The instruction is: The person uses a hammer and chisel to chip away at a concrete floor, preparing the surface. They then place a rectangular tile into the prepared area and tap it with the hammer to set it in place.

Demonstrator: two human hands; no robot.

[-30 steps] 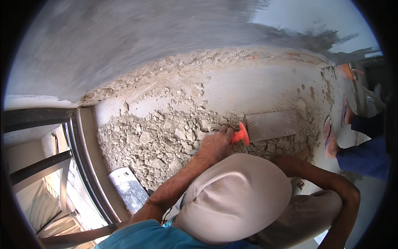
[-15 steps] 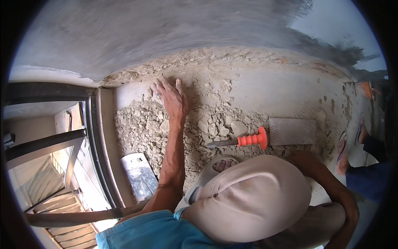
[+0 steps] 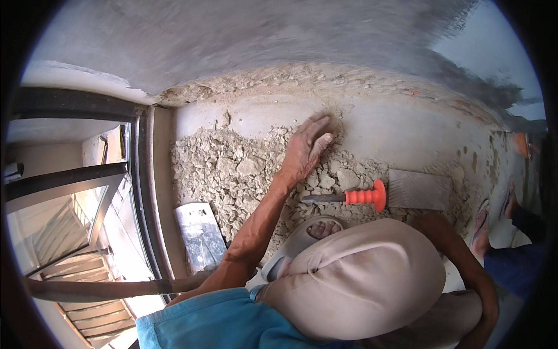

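My left hand [image 3: 307, 146] reaches over the rubble close to the wall's base. Its fingers are stretched out with the thumb apart, touching the dusty edge of the broken plaster [image 3: 224, 168], and it holds nothing. Behind my bent knee, my right hand [image 3: 429, 223] is mostly covered, so its fingers do not show. Just beyond it lies a grey rectangular plate [image 3: 419, 189] with a ridged surface. A chisel [image 3: 365, 196] with an orange ribbed grip and round guard rests on the rubble, its metal tip pointing left.
A shovel blade [image 3: 200, 234] lies at the left, beside a wooden pole [image 3: 116, 289]. A dark-framed window [image 3: 142, 192] bounds the left side. Ahead rises a grey wall [image 3: 261, 41], rough along its base. Another person's feet [image 3: 481, 230] stand at the right.
My left hand has swept to the right along the rubble's far edge, leaving barer floor behind it near the wall. The view has shifted slightly; the chisel and plate stay put.
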